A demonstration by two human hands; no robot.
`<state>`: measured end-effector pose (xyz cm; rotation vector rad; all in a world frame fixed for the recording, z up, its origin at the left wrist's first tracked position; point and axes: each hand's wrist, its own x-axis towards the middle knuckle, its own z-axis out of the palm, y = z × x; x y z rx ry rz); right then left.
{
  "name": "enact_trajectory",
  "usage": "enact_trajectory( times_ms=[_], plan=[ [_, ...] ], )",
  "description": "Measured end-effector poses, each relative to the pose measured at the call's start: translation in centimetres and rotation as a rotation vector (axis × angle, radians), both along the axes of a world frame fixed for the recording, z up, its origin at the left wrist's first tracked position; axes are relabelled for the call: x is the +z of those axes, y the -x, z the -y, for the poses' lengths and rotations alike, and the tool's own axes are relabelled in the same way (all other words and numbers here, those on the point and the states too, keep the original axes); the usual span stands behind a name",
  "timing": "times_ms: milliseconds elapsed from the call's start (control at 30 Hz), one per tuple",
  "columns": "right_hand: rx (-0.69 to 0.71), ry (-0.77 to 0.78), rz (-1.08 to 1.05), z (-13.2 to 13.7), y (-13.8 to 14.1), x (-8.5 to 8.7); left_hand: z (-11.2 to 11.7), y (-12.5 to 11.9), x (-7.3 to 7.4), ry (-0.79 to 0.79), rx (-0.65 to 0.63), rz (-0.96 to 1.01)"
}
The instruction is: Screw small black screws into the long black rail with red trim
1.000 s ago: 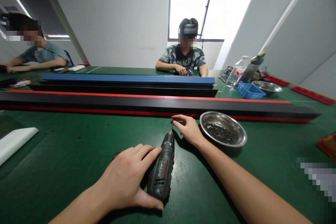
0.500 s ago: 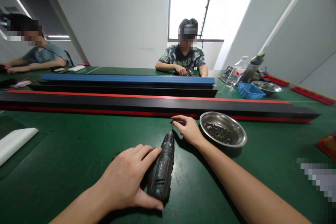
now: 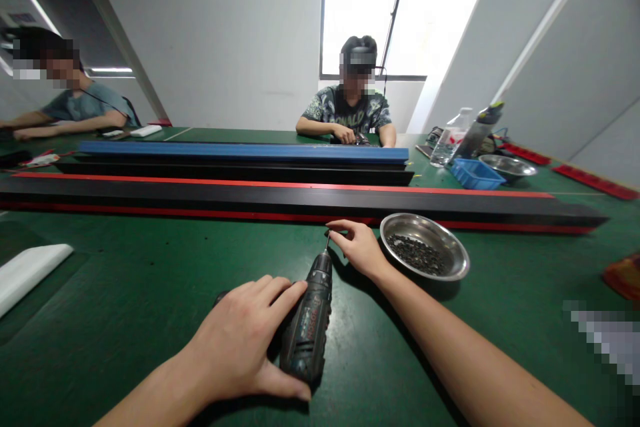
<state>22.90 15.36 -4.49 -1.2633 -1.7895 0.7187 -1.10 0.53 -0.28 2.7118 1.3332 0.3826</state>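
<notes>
My left hand (image 3: 240, 343) is wrapped round a dark cordless drill (image 3: 309, 320) that lies on the green table, its bit pointing away from me. My right hand (image 3: 359, 247) pinches at the tip of the drill's bit (image 3: 328, 239); whatever small thing sits between the fingers is too tiny to name. Just to the right of that hand stands a round steel bowl (image 3: 425, 255) holding several small dark screws. Right beyond the bit runs a long black rail with red edges (image 3: 300, 200).
Behind the red-edged rail lies a black rail topped with blue (image 3: 245, 153). A person (image 3: 350, 107) sits opposite, another at far left (image 3: 70, 100). Bottles (image 3: 453, 137), a blue tray (image 3: 477, 173) and a second steel bowl (image 3: 507, 165) stand at the right; a white strip (image 3: 27, 270) lies left.
</notes>
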Motion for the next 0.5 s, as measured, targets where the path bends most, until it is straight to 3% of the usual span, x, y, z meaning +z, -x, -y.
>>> enact_trajectory(
  times_ms=[500],
  plan=[
    [-0.008, 0.008, -0.004, 0.08, 0.03, 0.09, 0.05, 0.13, -0.16, -0.016, 0.005, 0.012]
  ],
)
